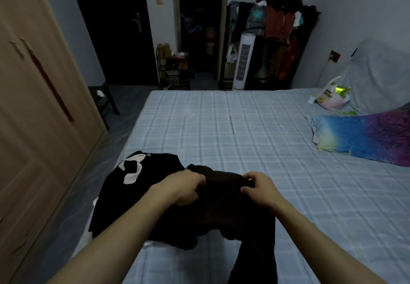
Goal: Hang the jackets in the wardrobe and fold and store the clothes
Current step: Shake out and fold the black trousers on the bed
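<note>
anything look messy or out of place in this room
Yes. The clothes rack by the far wall is overloaded, with garments heaped untidily on top. A plastic bag sits on the bed near the pillow. Both hands, left hand and right hand, grip a dark garment.

Both bare forearms reach forward from the lower corners and converge. The left hand is knuckles-up, fingers curled into a grip on dark cloth. Just to its right, the right hand pinches the same fabric between thumb and bent fingers.
</note>
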Available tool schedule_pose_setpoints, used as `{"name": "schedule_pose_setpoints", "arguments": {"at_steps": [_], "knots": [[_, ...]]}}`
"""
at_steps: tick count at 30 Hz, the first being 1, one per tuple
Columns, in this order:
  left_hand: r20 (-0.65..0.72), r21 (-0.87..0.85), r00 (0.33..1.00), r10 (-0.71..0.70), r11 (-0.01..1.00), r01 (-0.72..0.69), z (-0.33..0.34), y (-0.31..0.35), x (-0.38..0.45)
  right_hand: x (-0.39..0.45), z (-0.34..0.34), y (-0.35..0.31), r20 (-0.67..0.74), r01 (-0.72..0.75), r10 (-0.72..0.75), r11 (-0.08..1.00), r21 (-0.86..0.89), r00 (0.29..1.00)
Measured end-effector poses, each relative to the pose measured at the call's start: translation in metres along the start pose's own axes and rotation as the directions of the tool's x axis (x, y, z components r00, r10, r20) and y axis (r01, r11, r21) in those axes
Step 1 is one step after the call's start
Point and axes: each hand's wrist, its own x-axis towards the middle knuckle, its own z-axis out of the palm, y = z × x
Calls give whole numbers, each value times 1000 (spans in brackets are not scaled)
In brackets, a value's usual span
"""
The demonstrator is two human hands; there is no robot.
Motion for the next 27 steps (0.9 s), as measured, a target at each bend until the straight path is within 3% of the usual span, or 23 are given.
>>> {"name": "schedule_pose_setpoints", "arguments": {"at_steps": [3, 10, 19, 27], "knots": [[-83, -21, 995, -53, 998, 51, -5, -34, 9, -1, 2, 4, 37, -81, 83, 995, -59, 996], [-170, -154, 977, -129, 983, 103, 8, -91, 39, 13, 25, -1, -103, -97, 91, 994, -55, 991], [-104, -216, 960, -261, 948, 234, 44, -127, 71, 61, 59, 9, 43, -77, 80, 995, -62, 996], [7, -240, 944, -329, 916, 321, 84, -166, 134, 153, 109, 19, 206, 6, 19, 993, -117, 978]]}}
